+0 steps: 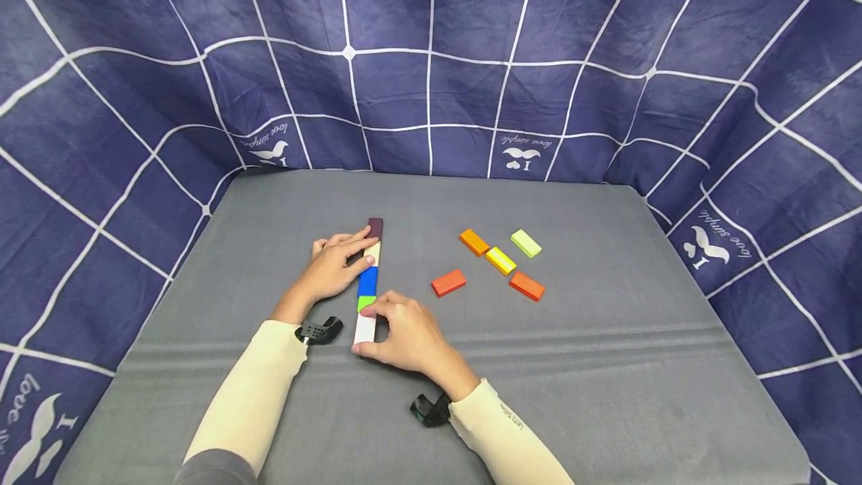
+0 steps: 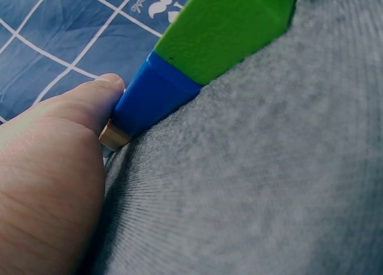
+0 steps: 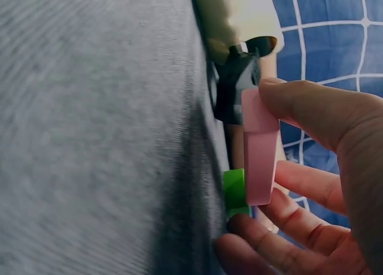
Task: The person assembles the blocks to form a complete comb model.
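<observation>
Blocks stand end to end in a row: dark maroon block (image 1: 376, 227), cream block (image 1: 373, 251), blue block (image 1: 367, 281), green block (image 1: 366, 302) and pale pink block (image 1: 364, 328). My left hand (image 1: 331, 266) rests over the row's far part, fingertips on the maroon and cream blocks. In the left wrist view its thumb (image 2: 108, 83) lies along the blue block. My right hand (image 1: 409, 331) pinches the pale pink block at the near end, thumb on its near end and fingers at its far end, beside the green block.
To the right on the grey table (image 1: 606, 395) lie an orange block (image 1: 474, 242), a yellow block (image 1: 501, 260), a pale lime block (image 1: 526, 243) and two red-orange blocks, one nearer the row (image 1: 448, 283). A blue checked cloth (image 1: 471, 88) hangs round the back and sides.
</observation>
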`<control>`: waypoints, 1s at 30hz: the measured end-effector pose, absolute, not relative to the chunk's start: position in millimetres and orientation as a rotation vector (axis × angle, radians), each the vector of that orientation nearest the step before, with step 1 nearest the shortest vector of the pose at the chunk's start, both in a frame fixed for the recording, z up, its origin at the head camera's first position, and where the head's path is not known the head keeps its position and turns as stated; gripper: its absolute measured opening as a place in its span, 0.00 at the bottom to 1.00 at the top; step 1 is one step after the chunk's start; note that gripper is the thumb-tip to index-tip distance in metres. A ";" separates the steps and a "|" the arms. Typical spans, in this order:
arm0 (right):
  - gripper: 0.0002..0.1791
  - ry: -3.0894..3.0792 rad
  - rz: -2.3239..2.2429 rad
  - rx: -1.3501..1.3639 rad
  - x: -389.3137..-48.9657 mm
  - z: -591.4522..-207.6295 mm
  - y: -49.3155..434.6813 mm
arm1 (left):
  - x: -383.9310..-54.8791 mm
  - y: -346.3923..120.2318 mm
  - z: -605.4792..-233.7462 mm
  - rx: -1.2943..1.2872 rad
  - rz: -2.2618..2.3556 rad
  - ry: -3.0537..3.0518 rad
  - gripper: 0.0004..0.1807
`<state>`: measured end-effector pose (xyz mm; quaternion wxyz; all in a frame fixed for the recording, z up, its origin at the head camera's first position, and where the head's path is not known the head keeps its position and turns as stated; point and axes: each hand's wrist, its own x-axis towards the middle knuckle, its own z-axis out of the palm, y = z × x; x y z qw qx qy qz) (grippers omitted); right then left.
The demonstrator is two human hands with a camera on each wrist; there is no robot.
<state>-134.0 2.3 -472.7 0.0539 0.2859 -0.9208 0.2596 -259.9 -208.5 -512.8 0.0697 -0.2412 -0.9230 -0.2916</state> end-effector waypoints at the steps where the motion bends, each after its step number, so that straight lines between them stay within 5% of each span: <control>1: 0.29 -2.800 0.779 0.872 -134.2 -473.1 2.0 | -260.0 -208.1 -512.5 -0.727 -0.876 -2.776 0.26; 30: 0.31 -2.823 0.639 0.875 -140.3 -483.8 -3.0 | -258.1 -206.8 -510.4 -0.705 -0.862 -2.798 0.26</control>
